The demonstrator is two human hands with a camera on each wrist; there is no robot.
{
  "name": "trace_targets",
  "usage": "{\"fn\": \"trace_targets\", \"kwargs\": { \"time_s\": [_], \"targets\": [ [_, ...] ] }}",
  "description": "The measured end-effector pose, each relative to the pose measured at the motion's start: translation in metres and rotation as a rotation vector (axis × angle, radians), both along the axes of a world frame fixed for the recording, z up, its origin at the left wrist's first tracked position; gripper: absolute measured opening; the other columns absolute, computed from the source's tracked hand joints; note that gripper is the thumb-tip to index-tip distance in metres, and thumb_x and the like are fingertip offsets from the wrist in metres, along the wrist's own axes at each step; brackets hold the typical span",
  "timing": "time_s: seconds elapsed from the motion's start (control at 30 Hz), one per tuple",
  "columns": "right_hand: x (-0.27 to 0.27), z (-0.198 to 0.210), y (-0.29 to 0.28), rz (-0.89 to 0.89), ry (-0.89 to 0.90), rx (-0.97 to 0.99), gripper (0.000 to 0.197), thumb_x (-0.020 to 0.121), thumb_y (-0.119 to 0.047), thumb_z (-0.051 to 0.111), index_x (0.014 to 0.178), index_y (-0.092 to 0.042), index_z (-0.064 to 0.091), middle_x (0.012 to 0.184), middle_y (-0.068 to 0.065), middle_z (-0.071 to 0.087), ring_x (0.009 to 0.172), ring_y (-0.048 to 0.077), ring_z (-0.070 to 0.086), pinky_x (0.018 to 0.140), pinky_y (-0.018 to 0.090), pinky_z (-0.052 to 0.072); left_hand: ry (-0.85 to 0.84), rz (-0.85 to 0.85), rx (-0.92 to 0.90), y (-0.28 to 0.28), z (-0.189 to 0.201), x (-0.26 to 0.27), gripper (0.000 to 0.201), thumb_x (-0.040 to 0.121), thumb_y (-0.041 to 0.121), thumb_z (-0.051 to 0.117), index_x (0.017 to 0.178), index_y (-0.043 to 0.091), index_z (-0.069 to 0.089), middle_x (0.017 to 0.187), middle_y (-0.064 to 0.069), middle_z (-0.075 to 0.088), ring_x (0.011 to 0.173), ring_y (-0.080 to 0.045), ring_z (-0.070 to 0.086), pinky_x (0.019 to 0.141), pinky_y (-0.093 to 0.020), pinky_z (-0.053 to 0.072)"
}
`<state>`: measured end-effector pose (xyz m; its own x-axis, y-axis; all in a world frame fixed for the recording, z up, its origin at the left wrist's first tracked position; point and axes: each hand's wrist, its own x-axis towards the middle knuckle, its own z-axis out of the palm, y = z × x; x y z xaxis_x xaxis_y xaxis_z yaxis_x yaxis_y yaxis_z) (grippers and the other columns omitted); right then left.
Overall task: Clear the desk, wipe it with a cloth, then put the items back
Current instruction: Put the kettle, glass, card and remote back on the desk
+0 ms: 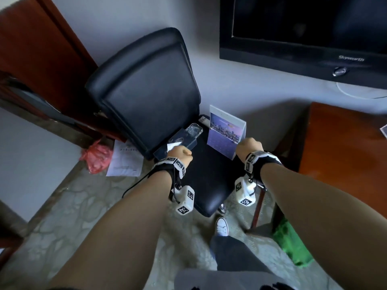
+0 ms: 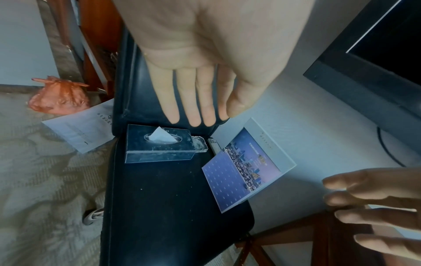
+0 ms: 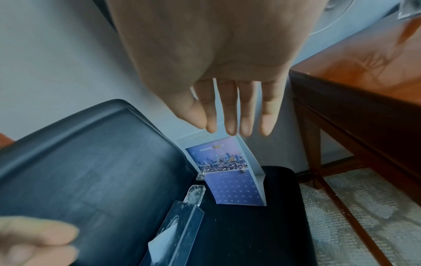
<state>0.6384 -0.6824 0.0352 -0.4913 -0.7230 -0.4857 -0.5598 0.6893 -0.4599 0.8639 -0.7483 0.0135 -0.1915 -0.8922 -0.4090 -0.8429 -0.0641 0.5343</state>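
Observation:
A dark clear tissue box [image 2: 159, 149] with a white tissue sticking out stands on the black chair seat [image 1: 209, 181], against the backrest. My left hand [image 2: 196, 100] hovers just above it, fingers straight and empty. A purple desk calendar [image 3: 227, 171] stands at the seat's right rear. Just above its top edge is my right hand [image 3: 232, 111], fingers straight, holding nothing. In the head view both hands [image 1: 181, 155] [image 1: 249, 146] are seen from behind, over the box [image 1: 180, 141] and beside the calendar [image 1: 225, 135]. A glass ashtray [image 2: 200, 146] and a remote [image 2: 214, 145] lie between box and calendar.
The reddish wooden desk [image 1: 343, 147] stands to the right of the chair, with a black TV [image 1: 303, 28] on the wall above. On the carpet left of the chair lie a red plastic bag [image 1: 97, 155] and a paper sheet [image 1: 125, 160]. A green object [image 1: 293, 243] sits under the desk.

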Motion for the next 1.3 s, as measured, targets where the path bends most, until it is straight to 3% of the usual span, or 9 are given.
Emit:
{"fn": "trace_targets", "kwargs": {
  "time_s": [0.1,0.23,0.37,0.47,0.57,0.8,0.87,0.97,1.3],
  "targets": [
    [-0.019,-0.011,-0.037,-0.006,0.027,-0.003,0.025,0.089,-0.011,0.048,0.104,-0.003,0.067,0.111,0.021,0.067,0.102,0.038,0.063,0.072,0.030,0.043,-0.050,-0.022,0.015,-0.039,-0.014,-0.011,0.024,0.072,0.007,0.056,0.074,0.029,0.048,0.082,0.016,0.054,0.065,-0.024,0.050,0.068,-0.029,0.031],
    [-0.039,-0.023,-0.075,-0.012,0.050,-0.052,0.028,0.087,-0.013,0.055,0.111,-0.006,0.068,0.117,0.018,0.065,0.111,0.036,0.060,0.086,0.033,0.048,-0.097,-0.085,0.011,-0.075,-0.032,-0.025,0.027,0.074,0.005,0.055,0.074,0.028,0.041,0.076,0.012,0.039,0.074,-0.014,0.034,0.069,-0.027,0.029],
    [-0.046,-0.036,-0.108,0.006,0.138,-0.088,0.034,0.086,-0.014,0.057,0.120,-0.012,0.062,0.129,0.014,0.052,0.122,0.036,0.048,0.098,0.039,0.043,-0.162,-0.182,0.015,-0.109,-0.052,-0.031,0.024,0.074,0.005,0.059,0.077,0.024,0.044,0.075,0.012,0.033,0.075,-0.013,0.035,0.069,-0.026,0.029],
    [-0.045,-0.056,-0.133,0.086,0.322,-0.101,0.039,0.086,-0.018,0.058,0.125,-0.011,0.055,0.131,0.015,0.046,0.125,0.036,0.039,0.105,0.044,0.033,-0.235,-0.247,0.062,-0.145,-0.065,-0.037,0.018,0.077,0.011,0.059,0.076,0.025,0.048,0.072,0.003,0.046,0.070,-0.022,0.042,0.070,-0.026,0.042],
    [-0.039,-0.080,-0.161,0.180,0.422,-0.154,0.044,0.086,-0.018,0.058,0.128,-0.006,0.052,0.129,0.019,0.048,0.124,0.038,0.041,0.112,0.047,0.027,-0.287,-0.280,0.036,-0.186,-0.086,-0.044,0.010,0.075,0.020,0.057,0.073,0.028,0.051,0.082,-0.007,0.071,0.079,-0.030,0.068,0.078,-0.036,0.059],
    [-0.009,-0.145,-0.200,0.063,0.424,-0.305,0.037,0.087,-0.016,0.056,0.124,-0.012,0.054,0.112,0.011,0.058,0.105,0.037,0.053,0.100,0.042,0.031,-0.363,-0.424,-0.041,-0.253,-0.155,-0.068,0.004,0.084,0.019,0.059,0.082,0.016,0.058,0.089,-0.007,0.063,0.081,-0.030,0.061,0.075,-0.038,0.055],
    [-0.002,-0.164,-0.200,-0.020,0.527,-0.404,0.036,0.085,-0.016,0.059,0.120,-0.013,0.056,0.102,0.009,0.060,0.095,0.035,0.055,0.096,0.042,0.028,-0.370,-0.419,-0.062,-0.265,-0.185,-0.071,0.022,0.085,0.022,0.063,0.101,0.006,0.065,0.107,-0.014,0.064,0.096,-0.035,0.065,0.076,-0.037,0.054],
    [0.002,-0.181,-0.201,-0.099,0.682,-0.515,0.030,0.086,-0.020,0.059,0.116,-0.014,0.058,0.096,0.007,0.059,0.089,0.033,0.053,0.094,0.041,0.029,-0.384,-0.380,-0.087,-0.280,-0.230,-0.074,0.046,0.084,0.027,0.067,0.123,0.005,0.056,0.122,-0.017,0.055,0.111,-0.037,0.059,0.085,-0.041,0.050],
    [0.010,-0.195,-0.213,-0.243,0.801,-0.619,0.023,0.089,-0.020,0.055,0.109,-0.012,0.062,0.095,0.007,0.057,0.089,0.026,0.037,0.099,0.041,0.027,-0.450,-0.263,-0.065,-0.311,-0.318,-0.083,0.085,0.076,0.052,0.073,0.133,-0.001,0.039,0.133,-0.019,0.048,0.124,-0.038,0.050,0.099,-0.048,0.044]
  ]
}}
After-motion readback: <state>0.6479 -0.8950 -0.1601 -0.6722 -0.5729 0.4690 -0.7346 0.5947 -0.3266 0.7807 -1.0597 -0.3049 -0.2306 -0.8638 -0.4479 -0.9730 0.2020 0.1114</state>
